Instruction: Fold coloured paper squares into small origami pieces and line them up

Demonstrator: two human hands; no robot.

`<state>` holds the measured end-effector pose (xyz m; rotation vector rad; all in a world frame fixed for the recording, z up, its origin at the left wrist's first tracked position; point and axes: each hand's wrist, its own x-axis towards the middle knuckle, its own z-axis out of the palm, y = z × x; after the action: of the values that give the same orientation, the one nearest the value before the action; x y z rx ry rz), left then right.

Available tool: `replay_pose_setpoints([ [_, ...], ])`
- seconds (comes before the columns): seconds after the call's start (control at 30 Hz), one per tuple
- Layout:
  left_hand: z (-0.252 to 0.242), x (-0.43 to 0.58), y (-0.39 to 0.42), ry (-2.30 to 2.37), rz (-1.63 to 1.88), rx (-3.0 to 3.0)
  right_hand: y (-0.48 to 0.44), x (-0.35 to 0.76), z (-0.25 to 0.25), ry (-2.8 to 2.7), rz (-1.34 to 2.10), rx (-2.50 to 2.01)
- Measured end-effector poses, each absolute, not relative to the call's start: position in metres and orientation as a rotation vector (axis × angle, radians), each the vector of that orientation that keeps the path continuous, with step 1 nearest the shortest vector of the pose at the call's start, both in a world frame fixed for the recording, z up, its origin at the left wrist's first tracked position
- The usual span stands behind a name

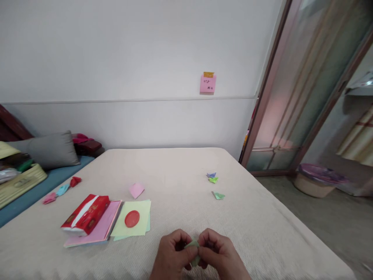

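Near the front edge of the cloth-covered table, my left hand (176, 252) and my right hand (217, 252) meet around a small piece of folded green paper (194, 244). Thumbs and fingertips of both hands pinch it, and they hide much of its shape. Farther back on the right lie three small folded paper pieces: a blue one (211, 175), a bright green one (213, 180) and a pale green one (218, 195). A pink folded paper (136, 190) rests left of the middle.
On the left, a red tissue pack (87, 214) lies on pink paper sheets (106, 227). Beside it, a red disc (132, 219) sits on yellow-green sheets (142, 225). Red (75, 181), blue (62, 189) and pink (49, 198) folded papers line the table's left side. A pink note (208, 84) hangs on the wall.
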<state>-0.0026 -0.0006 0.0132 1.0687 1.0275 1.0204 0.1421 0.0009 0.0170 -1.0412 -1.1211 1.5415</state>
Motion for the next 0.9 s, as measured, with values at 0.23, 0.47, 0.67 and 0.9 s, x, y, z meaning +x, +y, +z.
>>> replay_pose_setpoints([
  [0.23, 0.020, -0.005, -0.001, 1.062, 1.011, 1.022, 0.001, 0.143, 0.016, -1.119, 1.570, -1.049],
  [0.47, 0.019, -0.008, -0.002, 1.051, 0.911, 0.911, -0.001, 0.142, 0.019, -1.114, 1.585, -1.050],
  [0.67, 0.024, -0.006, -0.004, 1.015, 1.012, 0.926, -0.001, 0.140, 0.015, -1.124, 1.632, -1.035],
  [0.9, 0.023, 0.000, -0.007, 0.966, 1.090, 0.885, -0.003, 0.142, 0.014, -0.979, 1.603, -0.974],
])
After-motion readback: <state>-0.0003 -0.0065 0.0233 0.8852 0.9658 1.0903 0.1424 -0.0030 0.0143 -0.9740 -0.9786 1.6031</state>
